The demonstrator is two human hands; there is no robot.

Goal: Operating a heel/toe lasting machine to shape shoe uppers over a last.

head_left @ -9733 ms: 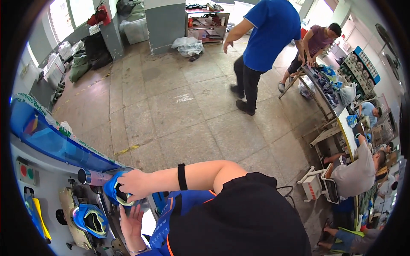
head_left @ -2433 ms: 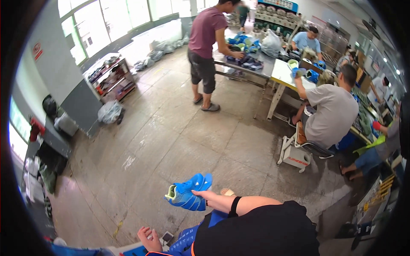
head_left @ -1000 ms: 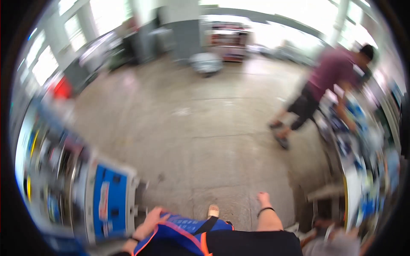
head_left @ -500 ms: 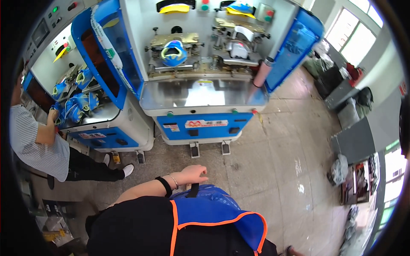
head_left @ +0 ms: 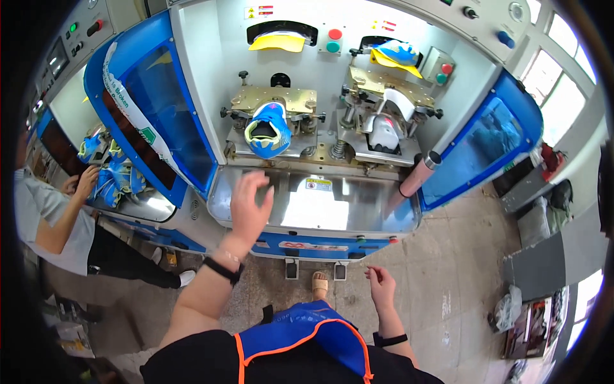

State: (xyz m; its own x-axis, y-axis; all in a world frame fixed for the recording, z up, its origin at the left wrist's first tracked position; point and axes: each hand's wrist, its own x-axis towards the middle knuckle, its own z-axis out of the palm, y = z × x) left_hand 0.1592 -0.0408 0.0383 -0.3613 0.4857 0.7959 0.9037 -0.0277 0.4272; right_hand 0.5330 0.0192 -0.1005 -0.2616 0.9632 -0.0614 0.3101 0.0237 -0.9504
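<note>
My left hand [head_left: 248, 208] reaches over the front edge of the machine's metal shelf [head_left: 236, 185]. Its fingers are spread and it holds nothing. Just beyond its fingertips, a blue shoe upper [head_left: 276, 118] with a yellow-green collar sits on the left station [head_left: 281, 99] of the machine. Farther right, the other station carries a grey-white shoe form [head_left: 384, 133] below a pale curved pad [head_left: 398, 104]. My right hand [head_left: 382, 288] hangs over the floor in front of the machine, touching nothing. Its fingers are loosely bent, slightly apart, with nothing seen in them.
A pink tumbler [head_left: 419, 178] stands at the shelf's right end. Blue hinged doors [head_left: 492, 144] flank the machine, with foot pedals [head_left: 291, 270] below. At left, a co-worker [head_left: 57, 224] handles several blue uppers [head_left: 115, 182]. Another upper [head_left: 398, 51] lies on a yellow piece.
I have moved closer to the machine. My left hand has gone from near my waist forward over the shelf edge. My right hand has come into view.
</note>
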